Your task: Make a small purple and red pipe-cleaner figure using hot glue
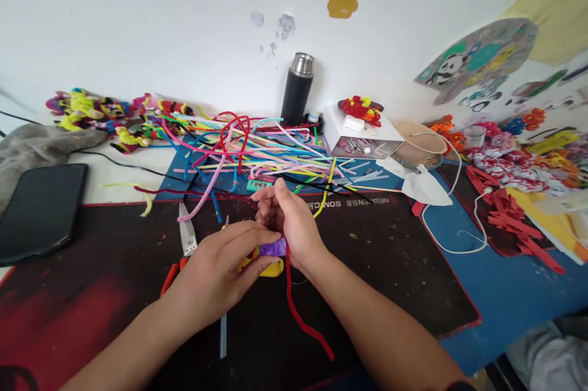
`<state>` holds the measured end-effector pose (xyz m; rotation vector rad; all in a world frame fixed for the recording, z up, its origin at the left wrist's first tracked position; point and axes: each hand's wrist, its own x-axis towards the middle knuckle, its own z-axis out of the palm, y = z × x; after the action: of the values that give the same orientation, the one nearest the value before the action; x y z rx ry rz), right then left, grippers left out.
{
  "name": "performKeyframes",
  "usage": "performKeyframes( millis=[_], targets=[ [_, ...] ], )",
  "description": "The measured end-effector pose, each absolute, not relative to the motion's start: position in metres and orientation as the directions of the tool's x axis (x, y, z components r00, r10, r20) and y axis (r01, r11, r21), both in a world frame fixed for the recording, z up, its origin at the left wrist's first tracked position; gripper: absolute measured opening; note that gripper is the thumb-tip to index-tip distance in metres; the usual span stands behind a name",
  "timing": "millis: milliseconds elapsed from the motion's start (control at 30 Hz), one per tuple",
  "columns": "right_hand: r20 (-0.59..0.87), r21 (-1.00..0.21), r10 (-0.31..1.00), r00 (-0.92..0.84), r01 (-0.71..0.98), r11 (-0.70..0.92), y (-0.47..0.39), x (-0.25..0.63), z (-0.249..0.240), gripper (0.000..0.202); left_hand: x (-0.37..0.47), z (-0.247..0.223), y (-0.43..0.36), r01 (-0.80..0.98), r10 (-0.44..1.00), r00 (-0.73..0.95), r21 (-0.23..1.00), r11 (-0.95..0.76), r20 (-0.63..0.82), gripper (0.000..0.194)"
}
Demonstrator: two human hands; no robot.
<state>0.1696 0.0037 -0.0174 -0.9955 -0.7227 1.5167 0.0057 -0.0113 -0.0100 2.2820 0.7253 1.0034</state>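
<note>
My left hand (229, 262) pinches a small purple coil of wound pipe cleaner (272, 248) between thumb and fingers. My right hand (294, 222) is curled against the coil's right end, thumb up. From between the coil and my right palm a red pipe cleaner (296, 308) hangs down over the dark mat; its upper end is hidden by the hand. Beneath my hands lies a yellow-handled tool (274, 269), mostly covered. Scissors (187, 231) with orange-red handles rest left of my left hand.
Loose coloured pipe cleaners (239, 152) lie in a heap behind my hands. A black thermos (297, 91) and a white drawer box (362, 133) stand by the wall. Finished fuzzy figures (82, 109) sit back left, a phone-like black tablet (43, 210) at left, a white cable (452, 250) at right.
</note>
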Motion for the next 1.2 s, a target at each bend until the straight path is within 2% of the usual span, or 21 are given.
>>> performKeyframes(
  millis=[567, 1200],
  targets=[
    [-0.235, -0.825, 0.972, 0.000, -0.528, -0.200, 0.0035, 0.1658, -0.0160, 0.058, 0.0131, -0.0132, -0.0162, 0.264, 0.669, 0.550, 0.657, -0.706, 0.499, 0.013],
    [-0.221, -0.840, 0.975, -0.019, -0.504, -0.200, 0.0028, 0.1662, -0.0156, 0.059, 0.0143, -0.0103, -0.0179, 0.266, 0.669, 0.555, 0.656, -0.706, 0.495, 0.017]
  ],
)
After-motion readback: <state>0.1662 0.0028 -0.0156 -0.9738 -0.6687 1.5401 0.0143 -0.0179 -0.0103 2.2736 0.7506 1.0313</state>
